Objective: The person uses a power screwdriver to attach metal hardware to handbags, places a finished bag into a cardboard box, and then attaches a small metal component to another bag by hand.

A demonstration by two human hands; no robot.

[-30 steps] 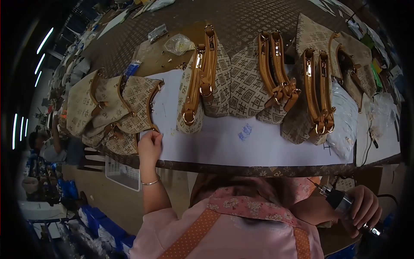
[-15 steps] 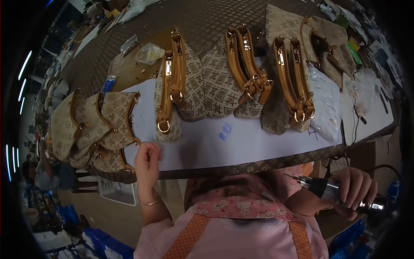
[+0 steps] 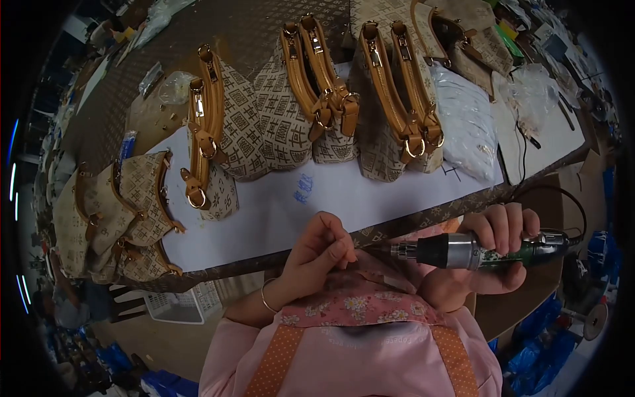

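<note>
Right hand (image 3: 504,228) wraps power tool (image 3: 433,252), nose leftward, near bench edge (image 3: 377,235). Left hand (image 3: 317,255) curled before nose, thumb toward fingertips; pinched item, if any: cannot tell. Advisable: steady tool body, keep fingertips clear of nose.

A bag-making workshop is indicated: near-identical patterned handbags (image 3: 284,135) are lined up on a table (image 3: 231,26), small gold-coloured parts (image 3: 173,116) are scattered at far left, and a corded power tool (image 3: 463,251) is held at near right. Strip lights (image 3: 12,182) are apparently mounted at the murky left edge.
</note>
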